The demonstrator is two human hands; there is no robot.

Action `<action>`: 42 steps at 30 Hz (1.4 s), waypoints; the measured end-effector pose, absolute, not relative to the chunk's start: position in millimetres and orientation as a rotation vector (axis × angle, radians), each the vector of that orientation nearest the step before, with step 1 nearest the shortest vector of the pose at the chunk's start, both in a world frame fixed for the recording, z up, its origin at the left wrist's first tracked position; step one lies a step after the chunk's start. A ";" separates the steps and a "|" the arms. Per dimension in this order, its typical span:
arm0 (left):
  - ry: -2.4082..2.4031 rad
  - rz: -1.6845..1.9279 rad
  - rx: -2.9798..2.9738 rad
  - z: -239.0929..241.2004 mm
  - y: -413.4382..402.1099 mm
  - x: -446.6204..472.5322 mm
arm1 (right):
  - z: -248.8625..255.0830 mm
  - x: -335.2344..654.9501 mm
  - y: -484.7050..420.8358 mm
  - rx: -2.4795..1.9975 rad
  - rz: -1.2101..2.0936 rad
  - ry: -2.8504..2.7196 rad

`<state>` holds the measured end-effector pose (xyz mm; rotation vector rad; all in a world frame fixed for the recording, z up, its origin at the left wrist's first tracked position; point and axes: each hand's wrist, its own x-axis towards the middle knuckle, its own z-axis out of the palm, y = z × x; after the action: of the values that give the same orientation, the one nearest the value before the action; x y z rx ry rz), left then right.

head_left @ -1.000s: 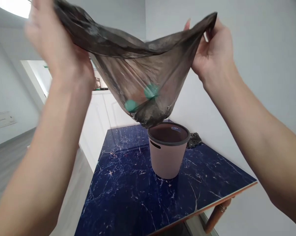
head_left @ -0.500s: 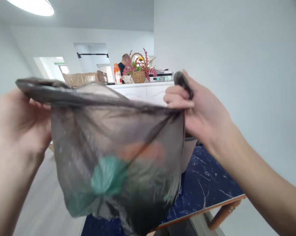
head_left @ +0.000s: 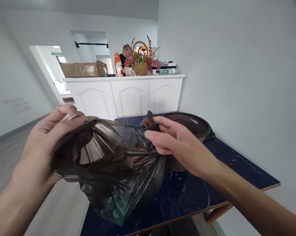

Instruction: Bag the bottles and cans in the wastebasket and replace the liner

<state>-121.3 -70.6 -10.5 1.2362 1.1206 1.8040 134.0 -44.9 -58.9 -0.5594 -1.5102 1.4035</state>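
Left hand (head_left: 43, 144) and right hand (head_left: 178, 146) gripping dark bag (head_left: 118, 177), bin (head_left: 187, 126) just behind

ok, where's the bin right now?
Head view, right of centre: the bin stands on the blue marble table near the white wall, just behind the right hand, which with the left hand holds the dark bag.

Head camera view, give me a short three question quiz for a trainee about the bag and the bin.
1. True or false: the left hand and the right hand both grip the dark plastic bag.
2. The bin stands on: A the blue marble table; B the floor; C the white counter.
3. Which hand is nearer the bin?
Key: 1 true; 2 A; 3 the right hand.
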 end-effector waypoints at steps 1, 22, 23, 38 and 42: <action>1.150 1.787 1.262 -13.2 -69.4 -119.7 | -63.1 131.9 -43.8 -0.595 1.344 -1.540; 1.021 1.715 2.122 -79.4 -83.8 -105.3 | -96.6 86.1 -55.2 -0.653 1.314 -1.595; 0.982 1.706 2.090 -88.1 -83.2 -107.7 | -98.4 87.1 -54.5 -0.642 1.311 -1.573; 1.302 1.370 1.720 -152.1 -78.8 -97.7 | -114.2 124.1 -69.9 -0.708 1.316 -1.390; 1.251 1.664 1.355 -157.0 -77.1 -95.3 | -140.6 147.2 -77.6 -0.722 1.282 -1.174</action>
<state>-95.3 -77.1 -157.0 1.3553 1.2514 1.6642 147.2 -77.6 -140.6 -0.7217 -1.1738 1.2824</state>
